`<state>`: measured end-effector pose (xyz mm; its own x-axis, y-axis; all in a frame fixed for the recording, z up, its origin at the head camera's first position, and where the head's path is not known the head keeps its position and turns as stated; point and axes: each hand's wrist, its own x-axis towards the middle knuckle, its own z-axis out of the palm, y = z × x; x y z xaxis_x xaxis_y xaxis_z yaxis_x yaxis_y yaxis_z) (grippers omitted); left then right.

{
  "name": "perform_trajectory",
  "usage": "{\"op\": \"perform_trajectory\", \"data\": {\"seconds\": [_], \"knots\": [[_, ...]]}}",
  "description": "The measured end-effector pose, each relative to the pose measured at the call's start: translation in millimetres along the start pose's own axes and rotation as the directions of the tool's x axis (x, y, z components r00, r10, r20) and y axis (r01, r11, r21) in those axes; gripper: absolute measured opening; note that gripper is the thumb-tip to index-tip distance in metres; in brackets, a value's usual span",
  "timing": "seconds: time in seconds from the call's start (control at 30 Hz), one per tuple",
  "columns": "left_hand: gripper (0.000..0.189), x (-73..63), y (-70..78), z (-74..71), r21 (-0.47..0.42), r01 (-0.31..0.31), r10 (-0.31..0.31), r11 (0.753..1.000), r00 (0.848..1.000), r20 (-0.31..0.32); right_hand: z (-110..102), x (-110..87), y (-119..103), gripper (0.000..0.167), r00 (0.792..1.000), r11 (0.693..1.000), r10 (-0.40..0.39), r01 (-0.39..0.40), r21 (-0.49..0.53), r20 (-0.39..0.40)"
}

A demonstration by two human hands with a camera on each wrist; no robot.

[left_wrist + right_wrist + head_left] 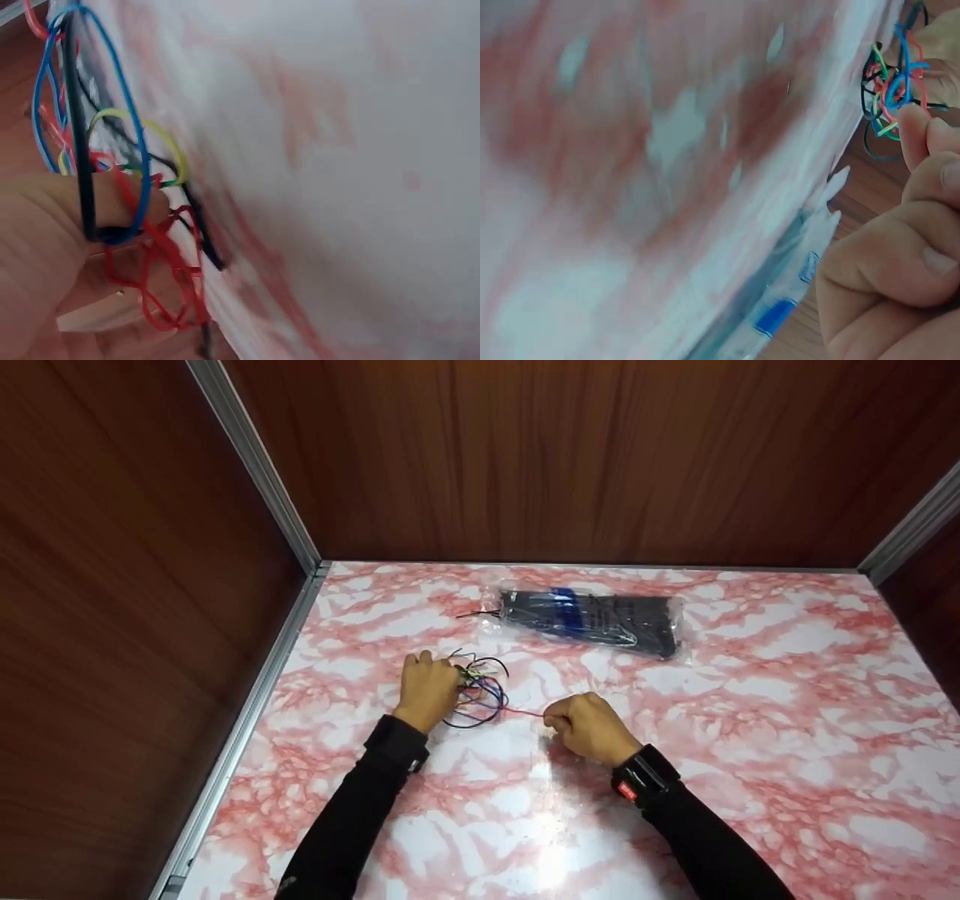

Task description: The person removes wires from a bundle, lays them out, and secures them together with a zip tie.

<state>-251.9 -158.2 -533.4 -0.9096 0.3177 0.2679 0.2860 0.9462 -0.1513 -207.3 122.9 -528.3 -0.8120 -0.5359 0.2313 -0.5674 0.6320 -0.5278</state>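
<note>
A tangled bundle of thin wires (480, 690) in blue, black, red, yellow and green is gripped by my left hand (431, 686). In the left wrist view, loops of blue wire (124, 75) and red wire (176, 262) hang around the fingers. My right hand (592, 727) pinches the end of a red wire (523, 712), which runs taut from the bundle across to the thumb and forefinger. Its curled fingers (900, 262) fill the right side of the right wrist view, with the bundle beyond them.
Behind the hands lies a clear plastic bag of black cable ties (600, 619) with a blue label, and a few thin black ends stick out at its left. The red-and-white marbled table (787, 735) is bounded by brown wood panels (562, 457) at the back and sides.
</note>
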Motion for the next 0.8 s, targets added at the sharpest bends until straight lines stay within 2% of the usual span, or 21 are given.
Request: {"op": "perform_trajectory", "data": {"seconds": [0.17,0.27,0.43,0.53,0.6,0.7,0.8], "knots": [[0.01,1.1,-7.8,4.6,-0.056,0.051,-0.051,0.997,0.999,-0.007,-7.2,-7.9,0.7,0.039,0.998,0.998,-0.054,0.053,-0.047,-0.028],[0.007,0.4,-9.6,6.4,-0.079,0.05,-0.052,0.996,0.998,-0.023,-10.6,-13.8,3.1,0.034,0.999,0.999,-0.035,0.035,-0.027,-0.019],[0.014,-4.8,0.9,0.9,-0.161,-0.016,0.003,0.987,0.997,-0.081,-13.0,-14.0,8.2,0.017,0.997,0.997,0.048,-0.044,0.056,-0.058],[0.024,-11.7,15.6,-8.3,-0.201,-0.063,0.034,0.978,0.989,-0.147,-8.7,-10.7,10.4,0.014,0.993,0.99,0.105,-0.098,0.103,-0.063],[0.033,-14.2,27.2,-13.8,-0.212,-0.113,0.071,0.971,0.978,-0.197,-5.9,-8.4,10.8,0.015,0.99,0.985,0.135,-0.129,0.116,-0.044],[0.029,-13.5,42.7,-16.1,-0.185,-0.198,0.154,0.962,0.961,-0.229,-4.0,-5.9,9.9,0.017,0.984,0.978,0.173,-0.168,0.127,-0.03],[0.02,-11.1,51.1,-10.0,-0.111,-0.238,0.213,0.965,0.957,-0.197,-4.3,-4.4,8.7,0.017,0.982,0.972,0.187,-0.181,0.152,-0.027]]}}
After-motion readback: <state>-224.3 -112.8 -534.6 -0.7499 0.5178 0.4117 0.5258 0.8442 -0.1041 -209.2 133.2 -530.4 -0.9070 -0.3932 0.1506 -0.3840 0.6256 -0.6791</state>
